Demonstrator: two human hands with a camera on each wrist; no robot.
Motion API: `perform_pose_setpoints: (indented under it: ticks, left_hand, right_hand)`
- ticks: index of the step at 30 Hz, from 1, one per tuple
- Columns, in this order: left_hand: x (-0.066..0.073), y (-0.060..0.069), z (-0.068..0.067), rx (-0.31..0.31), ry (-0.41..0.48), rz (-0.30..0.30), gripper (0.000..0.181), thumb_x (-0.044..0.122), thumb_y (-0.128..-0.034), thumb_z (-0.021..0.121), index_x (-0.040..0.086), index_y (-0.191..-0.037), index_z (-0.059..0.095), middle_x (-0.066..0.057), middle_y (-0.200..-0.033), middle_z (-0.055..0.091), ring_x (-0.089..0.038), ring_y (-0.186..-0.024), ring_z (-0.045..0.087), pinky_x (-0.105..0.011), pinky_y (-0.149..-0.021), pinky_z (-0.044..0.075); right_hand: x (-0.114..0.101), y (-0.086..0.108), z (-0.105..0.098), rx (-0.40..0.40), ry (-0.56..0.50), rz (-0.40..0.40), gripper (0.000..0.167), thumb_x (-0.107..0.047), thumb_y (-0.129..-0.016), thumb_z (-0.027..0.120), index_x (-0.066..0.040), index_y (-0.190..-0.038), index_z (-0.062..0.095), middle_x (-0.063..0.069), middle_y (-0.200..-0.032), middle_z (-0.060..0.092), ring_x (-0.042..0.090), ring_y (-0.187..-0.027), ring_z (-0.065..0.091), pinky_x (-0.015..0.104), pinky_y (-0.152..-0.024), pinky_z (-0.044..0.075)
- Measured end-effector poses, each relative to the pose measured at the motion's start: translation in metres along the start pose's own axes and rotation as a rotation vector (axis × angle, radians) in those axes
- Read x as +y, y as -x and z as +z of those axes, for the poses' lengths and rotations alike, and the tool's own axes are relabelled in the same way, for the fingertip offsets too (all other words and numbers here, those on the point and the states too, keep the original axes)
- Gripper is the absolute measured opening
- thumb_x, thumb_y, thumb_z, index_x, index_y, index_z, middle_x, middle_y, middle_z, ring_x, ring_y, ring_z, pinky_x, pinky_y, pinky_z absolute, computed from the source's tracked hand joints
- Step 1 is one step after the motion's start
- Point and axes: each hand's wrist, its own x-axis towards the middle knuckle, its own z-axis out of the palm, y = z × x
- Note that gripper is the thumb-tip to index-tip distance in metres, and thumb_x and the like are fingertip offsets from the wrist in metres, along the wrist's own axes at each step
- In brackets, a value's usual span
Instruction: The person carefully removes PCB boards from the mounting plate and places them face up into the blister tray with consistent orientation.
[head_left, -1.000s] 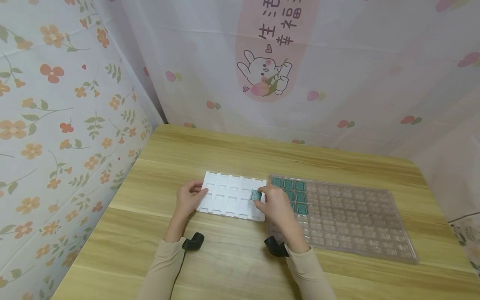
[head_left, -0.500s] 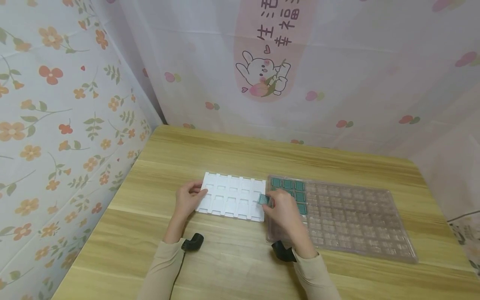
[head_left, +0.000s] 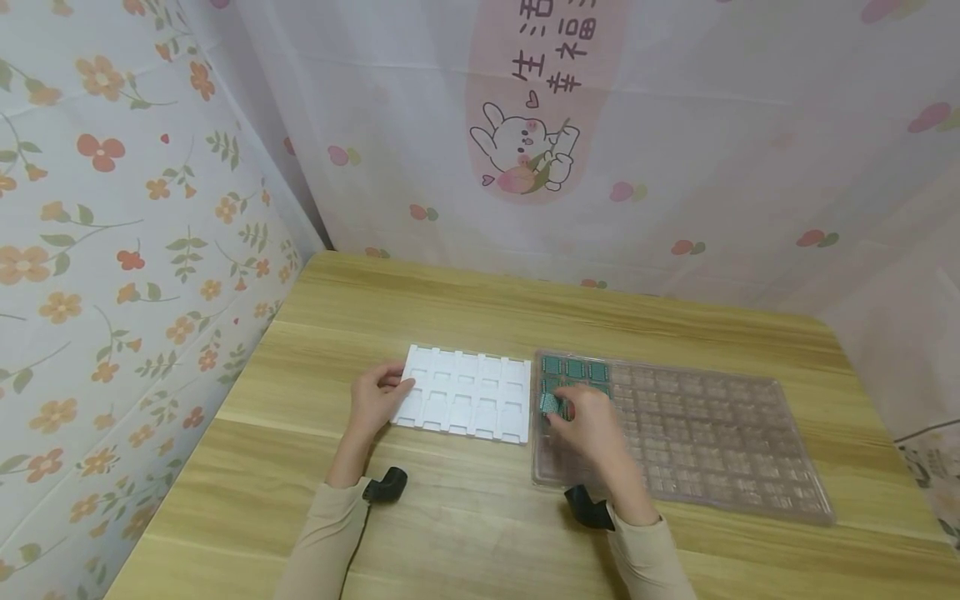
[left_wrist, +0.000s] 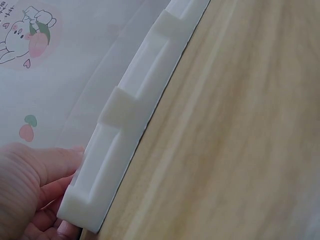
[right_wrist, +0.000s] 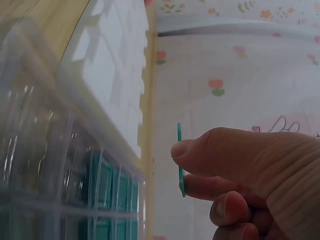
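Note:
My left hand (head_left: 373, 398) grips the left end of a white plastic tray (head_left: 459, 402) with shallow recesses, thumb on top and fingers at its edge. In the left wrist view the thumb presses against the tray's notched side (left_wrist: 117, 112). My right hand (head_left: 592, 423) pinches a small green circuit board (head_left: 550, 403) between thumb and finger, above the left part of a clear compartment tray (head_left: 720, 442). The right wrist view shows this board edge-on, thin and apart from the tray. Several similar green boards (head_left: 576, 368) lie in the clear tray's left compartments, some hidden by the hand.
The wooden table (head_left: 450, 533) carries both trays, which lie side by side with a narrow gap. To the right, the clear tray's compartments show no boards. Black wrist mounts (head_left: 386, 485) stick out from both sleeves. Printed curtains (head_left: 405, 125) hang behind and at the left.
My right hand has moved right with the pinched circuit board, from above the white tray's right end to above the clear tray. My left hand stays on the white tray.

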Motion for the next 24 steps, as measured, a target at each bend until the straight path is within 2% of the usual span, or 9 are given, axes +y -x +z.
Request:
perform_pose_setpoints:
  ticks: [8,18,24]
  left_hand:
    - [-0.001,-0.001,0.000,-0.002,-0.003,0.004,0.025,0.003,-0.0800,0.072,-0.004,-0.103,0.067,-0.017,-0.092,0.066,-0.026,-0.081,0.061,-0.015,-0.065,0.047]
    - [-0.001,0.000,0.000,-0.001,0.006,0.007,0.025,0.003,-0.0798,0.072,-0.005,-0.104,0.067,-0.018,-0.093,0.066,-0.026,-0.082,0.061,-0.014,-0.065,0.047]
    - [0.000,0.000,0.000,-0.004,0.001,0.000,0.026,0.003,-0.0801,0.071,-0.005,-0.104,0.067,-0.018,-0.093,0.066,-0.026,-0.083,0.061,-0.014,-0.066,0.047]
  right_hand:
    - [0.014,0.009,-0.006,-0.046,0.012,0.055,0.029,0.000,-0.072,0.076,0.009,-0.098,0.067,0.000,-0.059,0.039,0.009,-0.050,0.031,0.021,-0.044,0.028]
    - [0.027,0.015,-0.007,-0.058,0.047,0.025,0.027,-0.002,-0.070,0.076,0.008,-0.093,0.068,0.000,-0.058,0.043,0.010,-0.051,0.034,0.022,-0.044,0.029]
    - [0.033,0.019,-0.009,-0.116,0.032,0.013,0.026,-0.001,-0.068,0.076,0.007,-0.092,0.068,-0.002,-0.057,0.041,0.008,-0.050,0.034,0.021,-0.044,0.030]
